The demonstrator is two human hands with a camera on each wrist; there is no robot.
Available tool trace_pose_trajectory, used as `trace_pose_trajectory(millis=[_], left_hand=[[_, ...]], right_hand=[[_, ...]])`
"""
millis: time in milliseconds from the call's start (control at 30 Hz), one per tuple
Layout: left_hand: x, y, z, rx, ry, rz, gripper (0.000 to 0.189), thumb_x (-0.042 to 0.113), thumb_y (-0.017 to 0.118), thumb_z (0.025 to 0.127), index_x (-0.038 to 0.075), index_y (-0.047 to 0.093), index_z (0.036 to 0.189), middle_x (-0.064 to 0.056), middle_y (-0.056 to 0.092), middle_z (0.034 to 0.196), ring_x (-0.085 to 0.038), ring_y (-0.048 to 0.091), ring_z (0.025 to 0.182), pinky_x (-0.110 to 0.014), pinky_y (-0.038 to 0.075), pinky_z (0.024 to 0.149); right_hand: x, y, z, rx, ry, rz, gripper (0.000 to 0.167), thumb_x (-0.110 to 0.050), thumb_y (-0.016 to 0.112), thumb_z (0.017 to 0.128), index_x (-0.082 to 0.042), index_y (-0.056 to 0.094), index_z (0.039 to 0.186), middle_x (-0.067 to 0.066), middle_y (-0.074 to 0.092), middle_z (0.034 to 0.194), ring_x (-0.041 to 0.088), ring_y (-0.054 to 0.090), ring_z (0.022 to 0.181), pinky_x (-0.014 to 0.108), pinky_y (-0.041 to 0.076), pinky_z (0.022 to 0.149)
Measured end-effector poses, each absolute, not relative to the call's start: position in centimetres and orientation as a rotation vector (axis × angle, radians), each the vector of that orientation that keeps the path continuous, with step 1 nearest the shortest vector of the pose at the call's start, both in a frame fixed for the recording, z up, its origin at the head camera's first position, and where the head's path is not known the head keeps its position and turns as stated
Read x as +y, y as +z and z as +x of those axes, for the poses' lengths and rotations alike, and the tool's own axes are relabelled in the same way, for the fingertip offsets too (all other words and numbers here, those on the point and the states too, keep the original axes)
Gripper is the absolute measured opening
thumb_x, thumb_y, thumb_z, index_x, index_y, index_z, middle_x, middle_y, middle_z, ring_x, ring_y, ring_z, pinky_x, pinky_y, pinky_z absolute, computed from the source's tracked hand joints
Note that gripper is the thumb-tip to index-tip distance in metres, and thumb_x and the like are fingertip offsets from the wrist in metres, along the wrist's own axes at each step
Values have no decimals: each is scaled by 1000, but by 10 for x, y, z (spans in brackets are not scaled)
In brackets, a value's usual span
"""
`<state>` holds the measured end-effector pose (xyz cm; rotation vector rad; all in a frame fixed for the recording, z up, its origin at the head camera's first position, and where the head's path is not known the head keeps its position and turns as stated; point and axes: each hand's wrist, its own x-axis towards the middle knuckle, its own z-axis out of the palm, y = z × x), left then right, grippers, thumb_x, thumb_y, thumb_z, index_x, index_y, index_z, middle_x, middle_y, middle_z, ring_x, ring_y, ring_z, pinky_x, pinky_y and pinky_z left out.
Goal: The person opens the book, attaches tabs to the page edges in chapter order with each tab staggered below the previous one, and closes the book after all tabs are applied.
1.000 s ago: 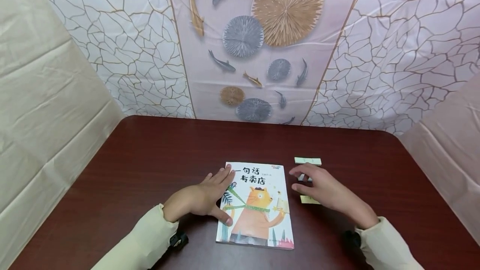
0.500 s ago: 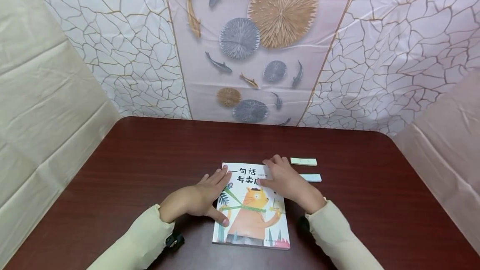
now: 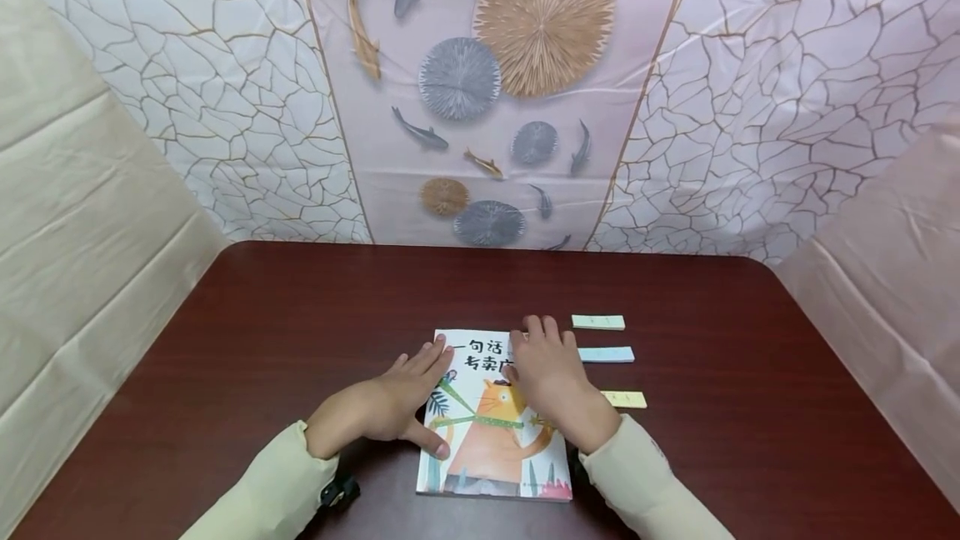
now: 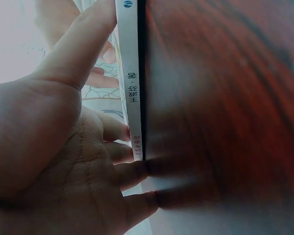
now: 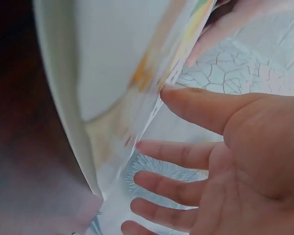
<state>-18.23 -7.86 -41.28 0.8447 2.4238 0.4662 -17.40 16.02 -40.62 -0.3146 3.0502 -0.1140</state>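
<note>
A picture book (image 3: 491,461) with an orange cat on its white cover lies flat on the table. Across its left edge rests my left hand (image 3: 382,402), fingers spread and thumb on the cover. The left wrist view shows the book's spine (image 4: 130,58) beside that hand's fingers. Over the upper right of the cover is my right hand (image 3: 551,373), hiding part of the title. Seen from the right wrist, its fingers (image 5: 169,188) are extended and the thumb tip meets the cover; how firmly it touches cannot be told.
Right of the book lie three sticky-note strips: pale green (image 3: 597,322), light blue (image 3: 609,354) and yellow (image 3: 626,399). My right hand and wrist partly cover the lower two. Behind the dark red table (image 3: 322,298) hangs a patterned cloth (image 3: 480,148).
My right hand has come left from above the sticky strips onto the book's upper right. The yellow strip, hidden half a second ago, shows again. My left hand keeps its place on the book.
</note>
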Motion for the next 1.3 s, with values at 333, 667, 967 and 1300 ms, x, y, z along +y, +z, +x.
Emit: trace_pose_trajectory(millis=[333,667,967,1300], left_hand=[[-80,-415,-182,2429,467,833,127,55,86,80,5,11,170,-15,-4,177,-32,0,163,-56,9,130],[-80,-416,-183,2421,482,831,127,55,86,81,6,10,170,-14,-5,177,-32,-1,163,-57,8,130],[-85,-414,-184,2421,484,848,125,55,84,83,6,9,170,-14,-5,177,-32,-2,163,-57,9,130],[-83,-416,-184,2420,512,856,124,55,85,83,5,11,169,-14,-5,177,-30,-3,164,-56,7,130]], right_hand=[[156,-408,-177,3050,-47,-232,70,-42,74,99,3,54,148,22,47,137,38,40,126,61,43,101],[141,-412,-166,3161,108,-153,72,-40,79,95,3,55,147,26,54,135,48,48,130,71,43,102],[171,-377,-180,2989,-617,-265,56,-30,75,100,-6,56,147,25,43,140,34,61,103,49,55,84],[219,-374,-197,1956,-1842,-253,45,-22,42,115,7,38,150,14,62,119,17,66,89,28,58,67]])
